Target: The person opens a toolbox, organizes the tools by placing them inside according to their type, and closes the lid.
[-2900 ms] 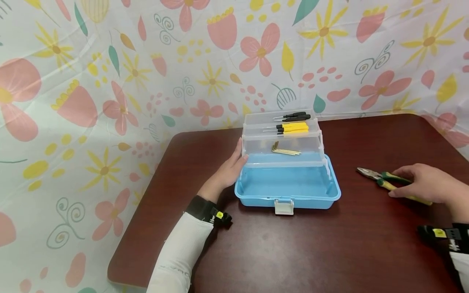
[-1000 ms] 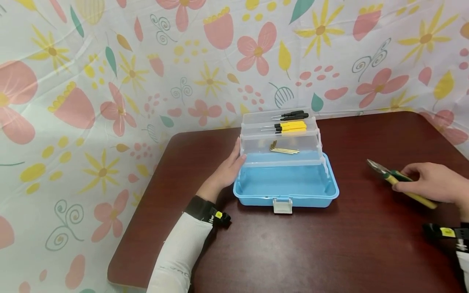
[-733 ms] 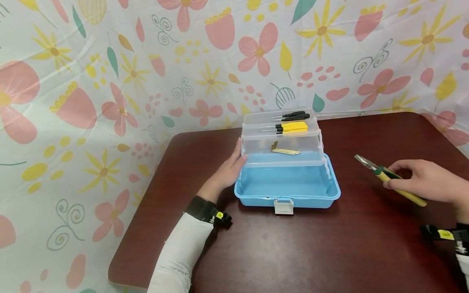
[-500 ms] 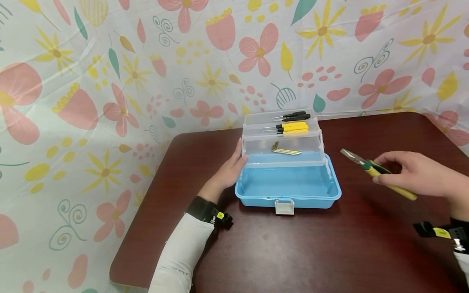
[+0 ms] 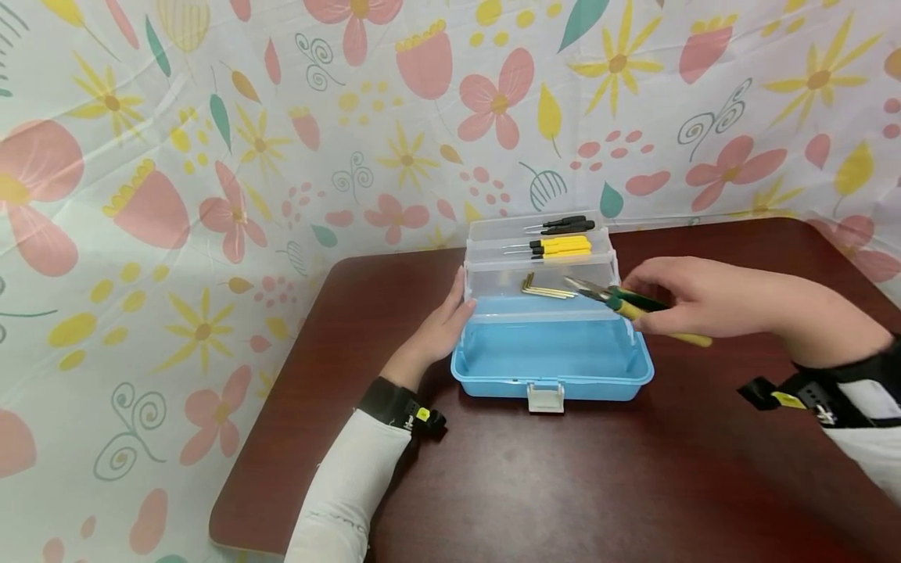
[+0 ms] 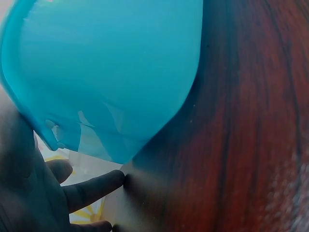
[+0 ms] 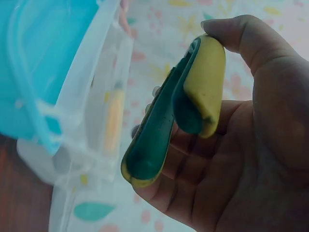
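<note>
A light-blue toolbox [image 5: 552,387] stands open on the table, its clear tiers fanned out behind the bin. My left hand [image 5: 439,324] rests on the box's left side, fingers fairly straight; the left wrist view has the fingers [image 6: 96,191] beside the blue wall. With my right hand [image 5: 693,297] I grip pliers [image 5: 629,307] by their yellow-and-green handles, over the box's right end. Their metal tip overlaps the lowest clear tray [image 5: 496,281], near several brass hex keys [image 5: 549,292]. The right wrist view shows the handles [image 7: 205,79] between thumb and fingers, spread slightly apart.
Yellow-handled screwdrivers [image 5: 566,244] lie in the middle tray, black-handled ones [image 5: 566,225] in the top tray. A white latch [image 5: 545,399] hangs at the box's front. The dark red table [image 5: 535,485] meets a flower-patterned cloth [image 5: 352,102] behind.
My right hand has lifted the pliers off the table at the right and carried them left over the toolbox. The left hand has stayed on the box's side.
</note>
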Demonstrator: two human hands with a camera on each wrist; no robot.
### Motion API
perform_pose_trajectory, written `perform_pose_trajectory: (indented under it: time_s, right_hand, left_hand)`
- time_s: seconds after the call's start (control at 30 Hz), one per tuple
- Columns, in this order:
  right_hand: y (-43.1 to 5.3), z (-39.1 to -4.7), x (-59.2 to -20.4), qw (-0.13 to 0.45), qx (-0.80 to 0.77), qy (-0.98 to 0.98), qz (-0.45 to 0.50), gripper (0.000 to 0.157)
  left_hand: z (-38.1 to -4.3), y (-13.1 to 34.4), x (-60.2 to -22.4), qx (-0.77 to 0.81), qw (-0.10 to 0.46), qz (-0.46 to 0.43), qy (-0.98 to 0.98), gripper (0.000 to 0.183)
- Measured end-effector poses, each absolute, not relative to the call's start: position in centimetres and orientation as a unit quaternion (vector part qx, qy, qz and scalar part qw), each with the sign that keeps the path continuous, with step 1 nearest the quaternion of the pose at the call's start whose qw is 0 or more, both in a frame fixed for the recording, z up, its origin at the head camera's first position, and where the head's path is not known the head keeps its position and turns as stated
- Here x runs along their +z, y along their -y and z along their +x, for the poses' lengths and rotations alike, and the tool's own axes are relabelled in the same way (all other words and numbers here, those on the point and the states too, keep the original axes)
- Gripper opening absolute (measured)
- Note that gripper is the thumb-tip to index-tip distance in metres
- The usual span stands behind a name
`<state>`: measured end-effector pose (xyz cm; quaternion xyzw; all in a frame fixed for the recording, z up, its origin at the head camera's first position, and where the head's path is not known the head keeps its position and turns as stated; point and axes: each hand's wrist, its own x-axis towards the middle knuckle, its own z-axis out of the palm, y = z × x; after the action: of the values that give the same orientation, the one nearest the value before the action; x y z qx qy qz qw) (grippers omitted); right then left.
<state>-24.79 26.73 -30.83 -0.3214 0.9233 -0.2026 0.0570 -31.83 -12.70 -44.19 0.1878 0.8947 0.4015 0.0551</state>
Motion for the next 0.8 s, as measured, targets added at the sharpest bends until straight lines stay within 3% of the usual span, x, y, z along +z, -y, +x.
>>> perform_pose_trajectory:
  time_s: [0.17,0.43,0.7,0.8]
  right_hand:
    - [-23.6,-25.6,-29.8,0.100,-0.179,-0.909,-0.363,0.040]
    - [-19.4,-26.9,-30.9,0.220,-0.143,-0.878,-0.401,0.028]
    - [-17.3,-27.5,-33.2,0.258,-0.114,-0.860,-0.426,0.042]
    - [-17.0,-27.7,-33.8,0.259,-0.098,-0.859,-0.431,0.040]
  left_hand:
    - [-31.8,12.7,-44.2,0.403,0.052,0.190,-0.894,0.067]
    - [-31.9,12.7,-44.3,0.400,0.051,0.192,-0.895,0.067]
    - [-31.9,12.8,-44.2,0.403,0.053,0.192,-0.893,0.066]
    - [-31.8,12.8,-44.1,0.402,0.053,0.190,-0.894,0.066]
